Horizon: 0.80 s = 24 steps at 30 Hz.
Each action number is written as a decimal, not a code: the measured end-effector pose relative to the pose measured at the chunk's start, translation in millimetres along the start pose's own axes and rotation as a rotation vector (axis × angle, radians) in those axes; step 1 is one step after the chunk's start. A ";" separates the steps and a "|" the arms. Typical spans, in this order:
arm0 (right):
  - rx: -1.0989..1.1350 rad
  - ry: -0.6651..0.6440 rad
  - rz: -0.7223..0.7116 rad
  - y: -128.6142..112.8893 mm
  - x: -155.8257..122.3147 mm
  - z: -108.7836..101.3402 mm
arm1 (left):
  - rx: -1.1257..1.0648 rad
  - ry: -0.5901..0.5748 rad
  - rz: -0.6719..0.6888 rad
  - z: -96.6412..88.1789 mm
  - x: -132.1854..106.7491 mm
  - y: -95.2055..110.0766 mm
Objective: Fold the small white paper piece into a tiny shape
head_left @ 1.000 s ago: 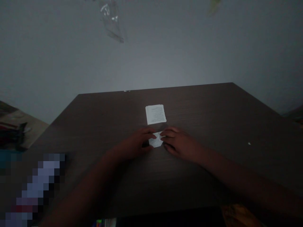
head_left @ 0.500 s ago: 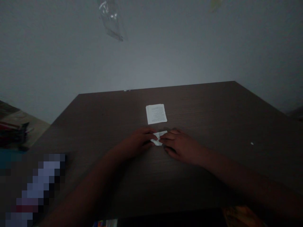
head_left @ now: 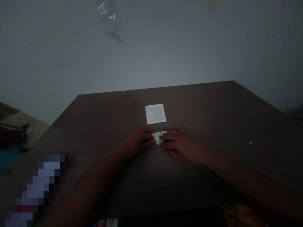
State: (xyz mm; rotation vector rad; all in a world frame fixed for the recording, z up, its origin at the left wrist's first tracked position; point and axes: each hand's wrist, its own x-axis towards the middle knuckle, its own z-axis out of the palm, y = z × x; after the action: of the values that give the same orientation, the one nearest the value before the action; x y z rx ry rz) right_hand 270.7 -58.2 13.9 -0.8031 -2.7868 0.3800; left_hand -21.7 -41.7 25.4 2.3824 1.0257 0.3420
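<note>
A small piece of printed white paper (head_left: 157, 136) lies on the dark table between my hands, its lower edge slanting as if folded. My left hand (head_left: 137, 141) grips its left side, thumb and fingertips closing on the lower left edge. From the right, my right hand (head_left: 181, 143) rests on the paper with outstretched fingers, the index and middle tips pressing its right part and the thumb apart. Both hands cover portions of the paper. Just beyond them sits a stack of squarish printed sheets (head_left: 155, 113), which neither hand touches.
The brown wooden table (head_left: 201, 107) meets a grey wall (head_left: 165, 47), where a clear plastic bag (head_left: 110, 20) hangs. A white scrap (head_left: 251, 142) lies to the right. At lower left is a blurred-out rectangular object (head_left: 39, 186). The light is dim.
My left fingers have shifted down slightly along the paper, and its lower edge now looks narrower and more slanted. My right hand has hardly moved.
</note>
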 end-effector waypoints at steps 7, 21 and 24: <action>-0.057 -0.071 -0.048 -0.3 -0.6 -2.3 | -0.002 0.157 -0.105 22.1 8.1 -2.8; 0.070 -0.001 -0.011 6.4 -2.0 4.4 | 0.055 0.224 -0.200 30.5 11.7 3.7; 0.071 0.005 -0.018 7.0 -2.3 4.1 | 0.084 0.230 -0.198 32.4 12.6 3.8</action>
State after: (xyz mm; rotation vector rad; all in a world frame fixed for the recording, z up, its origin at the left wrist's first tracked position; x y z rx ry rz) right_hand 275.0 -54.5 7.5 -0.7613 -2.7565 0.4699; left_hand 2.8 -46.4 0.8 2.3269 1.3941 0.5173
